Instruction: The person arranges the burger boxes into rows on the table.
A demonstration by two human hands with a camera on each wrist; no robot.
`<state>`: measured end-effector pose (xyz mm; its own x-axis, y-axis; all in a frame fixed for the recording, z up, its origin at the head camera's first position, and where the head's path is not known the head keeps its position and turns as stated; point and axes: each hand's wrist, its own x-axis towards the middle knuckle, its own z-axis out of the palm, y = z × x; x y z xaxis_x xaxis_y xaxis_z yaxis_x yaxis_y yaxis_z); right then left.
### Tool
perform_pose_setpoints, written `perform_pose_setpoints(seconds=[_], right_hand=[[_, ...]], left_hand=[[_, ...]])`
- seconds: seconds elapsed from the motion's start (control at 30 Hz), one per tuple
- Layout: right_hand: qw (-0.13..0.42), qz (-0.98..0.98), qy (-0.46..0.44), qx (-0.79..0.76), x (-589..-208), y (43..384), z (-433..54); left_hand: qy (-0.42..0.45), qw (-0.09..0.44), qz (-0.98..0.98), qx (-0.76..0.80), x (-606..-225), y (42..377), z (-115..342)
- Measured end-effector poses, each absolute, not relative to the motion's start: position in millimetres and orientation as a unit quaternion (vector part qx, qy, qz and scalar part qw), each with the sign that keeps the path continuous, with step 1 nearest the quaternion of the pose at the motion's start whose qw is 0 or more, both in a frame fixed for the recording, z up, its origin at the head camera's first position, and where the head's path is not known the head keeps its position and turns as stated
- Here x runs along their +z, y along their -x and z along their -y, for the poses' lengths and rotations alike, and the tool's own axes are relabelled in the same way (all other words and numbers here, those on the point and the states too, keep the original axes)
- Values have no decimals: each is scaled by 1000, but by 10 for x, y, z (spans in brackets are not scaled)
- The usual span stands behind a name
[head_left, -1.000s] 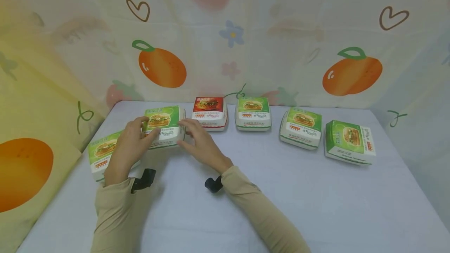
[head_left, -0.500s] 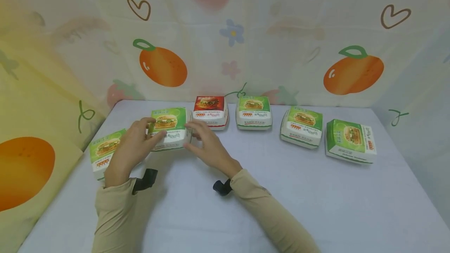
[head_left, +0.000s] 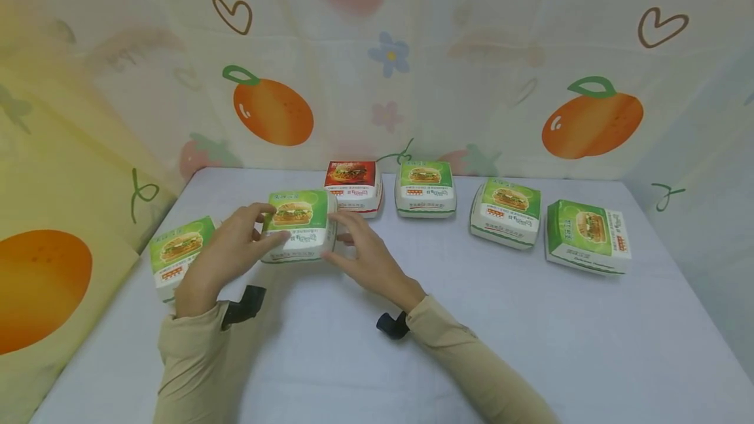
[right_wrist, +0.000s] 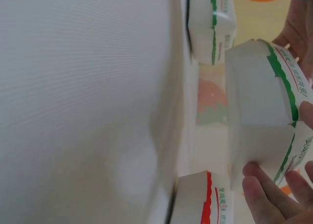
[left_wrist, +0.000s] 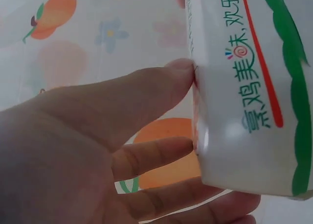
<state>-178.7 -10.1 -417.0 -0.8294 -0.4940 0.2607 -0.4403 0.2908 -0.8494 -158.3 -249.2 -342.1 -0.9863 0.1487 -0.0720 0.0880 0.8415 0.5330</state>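
A green-and-white burger box (head_left: 297, 214) is held between both hands in the head view. The left hand (head_left: 228, 250) grips its left side, the thumb on the lid and the fingers curled along the side. On its right side, the right hand (head_left: 372, 264) pinches with thumb and fingers. Seen from the right wrist, the box (right_wrist: 261, 99) is raised off the white tabletop, its base facing the camera. The left wrist view shows the left thumb and fingertips against the box's side (left_wrist: 230, 97). Another green burger box (head_left: 179, 247) stands behind the left forearm, partly hidden.
A red-topped burger box (head_left: 353, 185) stands at the back of the white table (head_left: 471, 332), just right of the held box. Further right stand green boxes: one beside it (head_left: 425, 188), one slightly turned (head_left: 506, 211) and one sideways (head_left: 588, 237). A printed curtain (head_left: 459, 90) closes the back.
Both hands have carried the green burger box to the right and toward the person, from beside the far-left box to in front of the red one. The other boxes stay put.
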Motion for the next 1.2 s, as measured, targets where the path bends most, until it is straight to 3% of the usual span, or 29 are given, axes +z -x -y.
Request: perform_pose_setpoints(seconds=[0.5,1.2], right_hand=[[26,-777,305,-550,-4325,1745,-132],[80,-808,295,-504,-4297,1816,-376]], left_hand=[[-82,81,-959,260,-3478,1578,2294],[-112,120,-946,280,-3609,1671,2204]])
